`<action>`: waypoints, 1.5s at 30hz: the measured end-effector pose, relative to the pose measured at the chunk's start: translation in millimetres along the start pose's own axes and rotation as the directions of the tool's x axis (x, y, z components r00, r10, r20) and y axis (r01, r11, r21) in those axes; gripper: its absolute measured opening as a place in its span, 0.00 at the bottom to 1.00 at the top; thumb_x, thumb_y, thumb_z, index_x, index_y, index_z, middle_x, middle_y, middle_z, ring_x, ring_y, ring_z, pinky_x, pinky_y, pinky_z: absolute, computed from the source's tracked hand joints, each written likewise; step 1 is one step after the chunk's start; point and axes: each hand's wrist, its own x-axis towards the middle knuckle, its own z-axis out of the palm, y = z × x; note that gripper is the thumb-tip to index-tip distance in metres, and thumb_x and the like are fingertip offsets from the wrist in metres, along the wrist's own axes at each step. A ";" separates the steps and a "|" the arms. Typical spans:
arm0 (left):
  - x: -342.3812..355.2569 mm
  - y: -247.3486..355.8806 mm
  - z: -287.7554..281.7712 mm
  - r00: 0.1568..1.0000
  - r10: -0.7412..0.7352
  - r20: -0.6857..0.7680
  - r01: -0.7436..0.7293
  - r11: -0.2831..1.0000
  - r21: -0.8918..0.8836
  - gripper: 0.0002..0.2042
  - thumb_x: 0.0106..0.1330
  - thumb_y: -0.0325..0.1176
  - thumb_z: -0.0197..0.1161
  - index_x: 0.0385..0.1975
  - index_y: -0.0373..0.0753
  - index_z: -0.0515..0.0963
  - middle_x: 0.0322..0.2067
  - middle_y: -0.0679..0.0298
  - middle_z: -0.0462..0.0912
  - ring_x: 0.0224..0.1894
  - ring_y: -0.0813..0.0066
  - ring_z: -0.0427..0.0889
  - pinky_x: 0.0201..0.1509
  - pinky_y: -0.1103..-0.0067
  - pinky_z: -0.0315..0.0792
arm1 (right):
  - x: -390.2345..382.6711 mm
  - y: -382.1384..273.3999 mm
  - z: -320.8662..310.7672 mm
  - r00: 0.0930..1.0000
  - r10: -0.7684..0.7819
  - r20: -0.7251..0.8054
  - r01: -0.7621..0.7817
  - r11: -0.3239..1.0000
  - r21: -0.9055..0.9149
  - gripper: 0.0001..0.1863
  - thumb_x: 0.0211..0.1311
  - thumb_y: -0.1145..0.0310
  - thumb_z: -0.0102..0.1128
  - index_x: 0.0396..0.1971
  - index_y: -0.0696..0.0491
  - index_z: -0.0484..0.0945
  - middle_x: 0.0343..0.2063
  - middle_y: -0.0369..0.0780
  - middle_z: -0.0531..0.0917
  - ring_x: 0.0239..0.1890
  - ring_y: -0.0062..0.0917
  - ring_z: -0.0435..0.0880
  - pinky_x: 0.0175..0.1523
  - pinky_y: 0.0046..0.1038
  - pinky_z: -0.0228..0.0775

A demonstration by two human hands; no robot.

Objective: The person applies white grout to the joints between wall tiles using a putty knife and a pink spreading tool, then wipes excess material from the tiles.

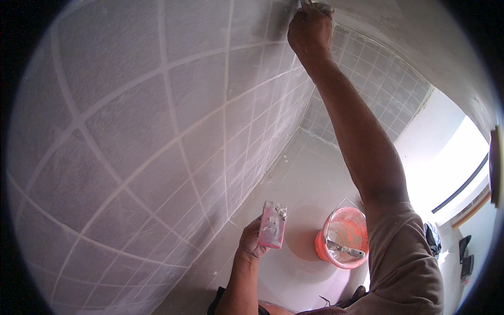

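Pink float (273, 224) upright in left grip (253, 240), closed round it; right grip (311, 29) clenched, perhaps on a tool, at wall (131, 121).

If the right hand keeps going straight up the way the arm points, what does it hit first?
Most likely the ceiling edge where it meets the tiled wall. The right hand already looks pressed into that top corner with a tool, though depth is unclear.

A short tan sleeve (401, 247) covers the right upper arm; forearms bare.

Grey tiled walls (131, 121) meet a pale floor (310, 173); daylight floods a doorway (446, 157).
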 end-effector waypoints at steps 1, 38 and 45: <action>-0.6 0.5 -0.3 1.000 0.000 -0.004 0.000 1.000 0.005 0.20 0.67 0.32 0.62 0.56 0.31 0.72 0.46 0.56 0.83 0.43 0.69 0.86 0.45 0.74 0.84 | 1.4 -6.2 -1.0 1.000 0.003 0.003 -0.003 1.000 0.002 0.16 0.64 0.68 0.50 0.47 0.57 0.81 0.42 0.54 0.81 0.50 0.49 0.77 0.56 0.44 0.70; 1.1 -0.2 5.3 0.999 0.007 -0.034 -0.003 0.992 0.125 0.23 0.65 0.33 0.64 0.58 0.33 0.71 0.47 0.58 0.82 0.44 0.73 0.85 0.46 0.76 0.83 | -7.1 28.4 2.9 0.881 0.316 0.352 -0.404 0.116 0.907 0.20 0.59 0.75 0.56 0.53 0.50 0.75 0.32 0.31 0.77 0.31 0.18 0.73 0.36 0.23 0.67; 1.6 -0.3 12.8 1.000 -0.009 -0.017 0.011 0.993 0.119 0.23 0.65 0.32 0.64 0.58 0.33 0.71 0.47 0.58 0.82 0.44 0.72 0.85 0.48 0.75 0.82 | 1.8 9.0 -19.0 0.806 0.449 0.386 -0.499 0.163 0.851 0.22 0.56 0.79 0.51 0.52 0.52 0.79 0.38 0.35 0.81 0.35 0.20 0.72 0.43 0.26 0.65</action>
